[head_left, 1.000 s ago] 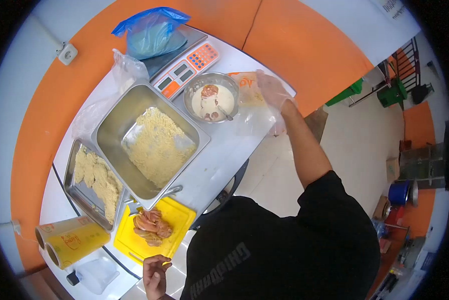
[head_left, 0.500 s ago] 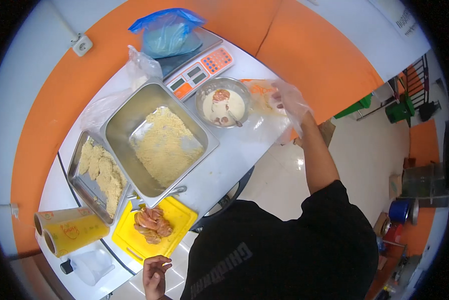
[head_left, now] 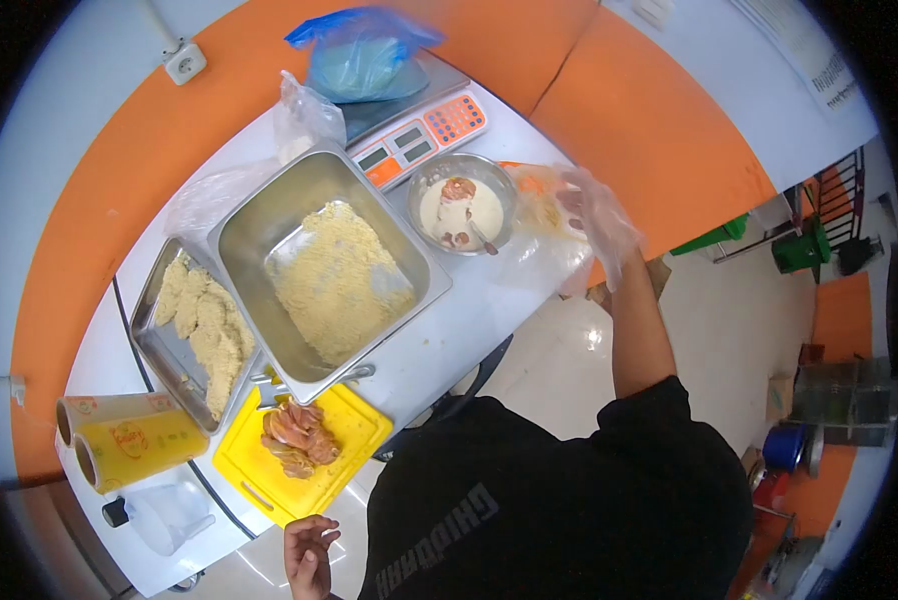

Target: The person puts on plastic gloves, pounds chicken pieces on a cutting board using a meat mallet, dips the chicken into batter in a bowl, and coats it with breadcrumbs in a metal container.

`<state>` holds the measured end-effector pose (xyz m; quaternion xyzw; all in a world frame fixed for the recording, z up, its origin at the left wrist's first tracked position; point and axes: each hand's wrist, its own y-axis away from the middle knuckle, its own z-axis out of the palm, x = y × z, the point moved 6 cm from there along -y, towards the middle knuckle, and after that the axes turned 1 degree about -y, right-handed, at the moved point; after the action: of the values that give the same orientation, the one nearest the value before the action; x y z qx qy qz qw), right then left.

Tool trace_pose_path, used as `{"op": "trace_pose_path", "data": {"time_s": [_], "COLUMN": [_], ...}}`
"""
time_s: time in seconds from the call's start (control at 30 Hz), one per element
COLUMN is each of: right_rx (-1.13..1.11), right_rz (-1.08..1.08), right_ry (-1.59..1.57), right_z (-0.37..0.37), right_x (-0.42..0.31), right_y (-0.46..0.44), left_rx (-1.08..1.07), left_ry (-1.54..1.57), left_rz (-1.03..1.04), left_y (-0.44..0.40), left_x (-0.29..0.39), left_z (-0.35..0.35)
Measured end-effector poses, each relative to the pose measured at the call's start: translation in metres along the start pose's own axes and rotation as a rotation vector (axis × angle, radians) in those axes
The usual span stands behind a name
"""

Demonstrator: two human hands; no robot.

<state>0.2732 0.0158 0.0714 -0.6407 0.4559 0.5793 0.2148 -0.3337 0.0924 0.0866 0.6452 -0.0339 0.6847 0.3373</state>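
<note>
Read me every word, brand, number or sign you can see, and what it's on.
Nothing reads with certainty.
Black shirt: large letters, too faint and tilted.
Rolls: logos, blurred.
Scale: keys and displays, too small.
Plastic bag: orange print, blurred.
Wall sheet: lettering, too small.

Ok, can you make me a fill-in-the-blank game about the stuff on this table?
1. The raw meat lies on a cutting board whose colour is ____.
2. The blue bag sits on the ____ with the buttons and little screens.
3. The round bowl stands between the deep metal pan and the person's ____ hand.

Missing words: yellow; scale; right.
</note>
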Motion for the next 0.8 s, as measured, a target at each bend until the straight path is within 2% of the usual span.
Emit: {"op": "trace_pose_path", "data": {"time_s": [0.07, 0.17, 0.27, 0.33, 0.37, 0.47, 0.53, 0.6, 0.67, 0.73, 0.8], "right_rx": [-0.007, 0.110, 0.188, 0.176, 0.165, -0.010, -0.132, -0.029, -0.194, 0.043, 0.188], "right_rz": [-0.040, -0.104, -0.254, -0.385, -0.445, -0.457, -0.550, -0.621, -0.531, -0.847, -1.087], "right_ry": [-0.073, 0.017, -0.072, -0.442, -0.628, -0.838, -0.846, -0.694, -0.695, -0.155, 0.368], "right_z": [0.001, 0.006, -0.003, 0.002, 0.004, 0.024, 0.059, 0.100, 0.134, 0.163, 0.201], "right_x": [-0.003, -0.033, -0.035, -0.042, -0.048, -0.086, -0.127, -0.176, -0.194, -0.236, -0.262], "right_y": [-0.003, 0.014, -0.002, -0.016, -0.021, -0.057, -0.082, -0.078, -0.176, -0.176, -0.171], "left_rx": [-0.002, 0.002, 0.008, 0.024, 0.038, 0.083, 0.115, 0.171, 0.196, 0.195, 0.212], "left_ry": [0.002, 0.026, 0.051, 0.054, 0.062, 0.077, 0.083, 0.066, 0.090, 0.155, 0.154], "left_rz": [0.015, 0.035, 0.043, 0.042, 0.046, 0.056, 0.063, 0.053, 0.061, 0.088, 0.064], "left_y": [0.000, 0.001, 0.003, 0.005, 0.007, 0.015, 0.021, 0.028, 0.036, 0.046, 0.056], "left_x": [0.001, 0.001, 0.005, 0.005, 0.005, 0.001, -0.002, 0.001, 0.004, 0.003, -0.008], "left_z": [0.000, -0.005, -0.004, -0.005, -0.006, -0.010, -0.013, -0.011, -0.010, -0.012, -0.015]}}
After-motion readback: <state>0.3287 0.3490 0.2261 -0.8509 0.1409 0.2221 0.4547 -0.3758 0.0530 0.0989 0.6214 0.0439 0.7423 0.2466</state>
